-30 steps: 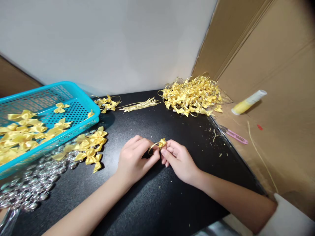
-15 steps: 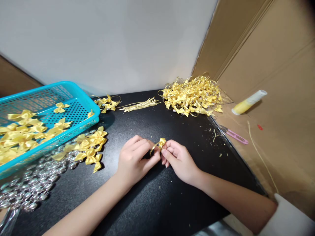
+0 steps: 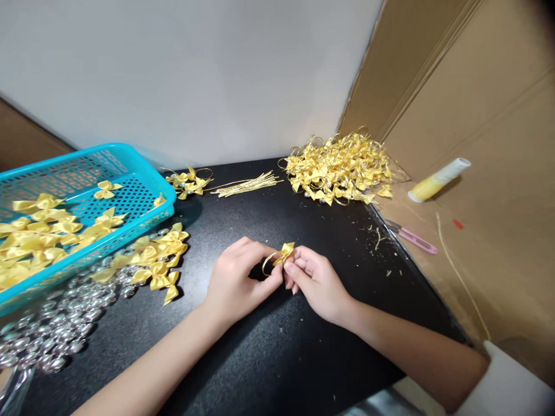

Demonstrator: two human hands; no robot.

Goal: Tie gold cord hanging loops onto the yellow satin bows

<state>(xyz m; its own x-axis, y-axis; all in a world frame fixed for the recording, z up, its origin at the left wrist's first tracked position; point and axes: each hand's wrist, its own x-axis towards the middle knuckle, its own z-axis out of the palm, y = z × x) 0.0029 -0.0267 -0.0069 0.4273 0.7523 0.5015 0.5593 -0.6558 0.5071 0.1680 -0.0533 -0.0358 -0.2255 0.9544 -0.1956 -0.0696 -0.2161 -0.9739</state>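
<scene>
Pinching small yellow satin bow with gold wire loop [image 3: 281, 255] between fingertips: left hand [image 3: 236, 283] and right hand [image 3: 316, 283] both grasping it, just above black tabletop [image 3: 269, 352]. Loose yellow bows [image 3: 158, 257] beside turquoise perforated plastic basket [image 3: 147, 179] at left. Heap of finished yellow bows [image 3: 340, 167] far right; gold wire bundle [image 3: 247, 185] behind.

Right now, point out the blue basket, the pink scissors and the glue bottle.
blue basket [image 3: 170, 199], head view, on its near right rim corner.
pink scissors [image 3: 416, 241], head view, on the pink handle.
glue bottle [image 3: 427, 188], head view, on its yellow body.
</scene>
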